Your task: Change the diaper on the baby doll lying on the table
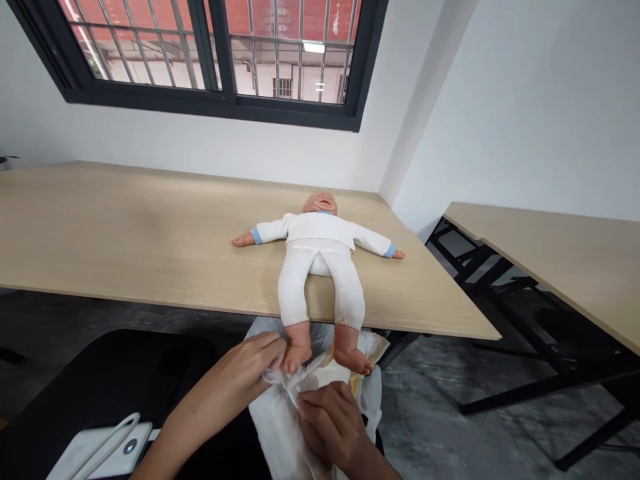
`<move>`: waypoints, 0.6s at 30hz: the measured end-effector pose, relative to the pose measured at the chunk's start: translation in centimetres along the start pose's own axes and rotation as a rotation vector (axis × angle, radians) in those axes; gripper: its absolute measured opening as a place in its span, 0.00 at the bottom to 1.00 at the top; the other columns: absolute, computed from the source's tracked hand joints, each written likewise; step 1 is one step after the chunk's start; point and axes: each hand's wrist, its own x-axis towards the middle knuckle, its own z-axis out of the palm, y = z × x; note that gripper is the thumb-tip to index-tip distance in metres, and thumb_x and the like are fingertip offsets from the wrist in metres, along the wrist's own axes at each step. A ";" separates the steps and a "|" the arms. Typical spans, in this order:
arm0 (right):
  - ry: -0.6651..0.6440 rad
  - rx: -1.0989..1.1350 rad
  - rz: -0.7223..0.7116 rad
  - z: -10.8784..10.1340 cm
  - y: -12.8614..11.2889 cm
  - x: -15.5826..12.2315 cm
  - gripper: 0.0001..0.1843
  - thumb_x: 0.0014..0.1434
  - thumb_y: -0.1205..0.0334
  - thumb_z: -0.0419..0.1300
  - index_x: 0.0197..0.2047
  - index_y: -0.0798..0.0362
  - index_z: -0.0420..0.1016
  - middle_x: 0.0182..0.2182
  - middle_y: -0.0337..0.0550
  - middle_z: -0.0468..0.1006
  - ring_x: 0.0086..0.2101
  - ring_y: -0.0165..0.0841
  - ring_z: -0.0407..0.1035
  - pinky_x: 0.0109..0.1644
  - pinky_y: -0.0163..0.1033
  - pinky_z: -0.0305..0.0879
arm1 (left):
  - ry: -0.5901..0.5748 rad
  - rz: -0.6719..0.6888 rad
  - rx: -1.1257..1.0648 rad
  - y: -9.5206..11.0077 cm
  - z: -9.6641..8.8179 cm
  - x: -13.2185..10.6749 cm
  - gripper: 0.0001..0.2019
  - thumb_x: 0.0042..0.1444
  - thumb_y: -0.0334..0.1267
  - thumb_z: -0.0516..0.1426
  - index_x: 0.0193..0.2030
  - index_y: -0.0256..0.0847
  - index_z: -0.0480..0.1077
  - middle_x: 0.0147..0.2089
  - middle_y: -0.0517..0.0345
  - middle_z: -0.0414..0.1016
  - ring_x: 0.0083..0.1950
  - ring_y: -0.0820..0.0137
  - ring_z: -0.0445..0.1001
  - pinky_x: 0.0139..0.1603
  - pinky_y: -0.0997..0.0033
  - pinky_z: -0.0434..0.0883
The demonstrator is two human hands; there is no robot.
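A baby doll (321, 230) in a white top and white trousers with blue cuffs lies on its back on the wooden table (150, 240). Its bare feet hang past the front edge. Below the feet, a crumpled translucent plastic bag (275, 413) rests against my lap, with something whitish and yellow inside. My left hand (260, 357) pinches the bag's rim beside the doll's foot. Closed fingers of my right hand (333, 420) grip the rim a little lower and to the right. What lies deeper in the bag is hidden.
At lower left, a white power bank (115, 450) with a cable lies on a dark surface. A second table (550, 247) with black folding legs stands to the right, across a gap. Behind the first table are a white wall and a barred window (215, 60).
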 end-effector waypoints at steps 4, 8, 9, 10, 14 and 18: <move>-0.026 0.019 -0.043 0.4 0.0 -0.3 0.06 0.61 0.75 0.53 0.37 0.58 0.70 0.33 0.44 0.78 0.29 0.29 0.70 0.31 0.38 0.62 | -0.048 -0.003 0.046 -1.0 0.2 -0.3 0.13 0.48 0.22 0.51 0.37 0.42 0.67 0.44 0.58 0.71 0.46 0.65 0.69 0.48 0.67 0.63; -0.047 0.072 -0.023 0.5 -0.2 -0.3 0.08 0.61 0.76 0.51 0.38 0.58 0.69 0.35 0.45 0.79 0.31 0.29 0.73 0.33 0.38 0.65 | -0.194 -0.057 -0.113 -1.8 0.1 -0.6 0.19 0.45 0.22 0.54 0.43 0.44 0.71 0.48 0.58 0.74 0.52 0.65 0.70 0.54 0.68 0.63; -0.069 0.093 -0.005 0.6 -0.3 -0.3 0.08 0.62 0.75 0.50 0.39 0.57 0.68 0.36 0.45 0.79 0.32 0.29 0.73 0.33 0.38 0.65 | -0.218 -0.065 -0.150 -1.9 0.1 -0.6 0.20 0.45 0.23 0.55 0.45 0.44 0.71 0.50 0.58 0.74 0.52 0.65 0.70 0.55 0.68 0.63; -0.102 0.109 0.012 0.6 -0.3 -0.2 0.09 0.62 0.75 0.49 0.40 0.56 0.67 0.37 0.45 0.79 0.33 0.29 0.73 0.34 0.38 0.65 | -0.240 -0.070 -0.181 -2.0 0.1 -0.5 0.21 0.45 0.25 0.58 0.47 0.45 0.71 0.51 0.57 0.74 0.53 0.64 0.70 0.55 0.68 0.63; -0.172 0.109 0.014 0.8 -0.3 -0.1 0.12 0.64 0.75 0.43 0.41 0.54 0.64 0.32 0.41 0.78 0.29 0.30 0.72 0.32 0.38 0.64 | -0.324 -0.060 -0.257 -2.3 0.6 0.1 0.23 0.43 0.42 0.67 0.49 0.45 0.73 0.48 0.58 0.75 0.48 0.64 0.71 0.49 0.70 0.66; -0.229 0.122 0.085 0.6 -0.3 -0.1 0.08 0.66 0.69 0.44 0.39 0.52 0.63 0.29 0.39 0.76 0.27 0.31 0.69 0.31 0.38 0.62 | -0.266 -0.040 -0.294 -2.9 1.1 0.4 0.17 0.49 0.46 0.63 0.47 0.46 0.75 0.38 0.60 0.75 0.40 0.68 0.71 0.40 0.75 0.67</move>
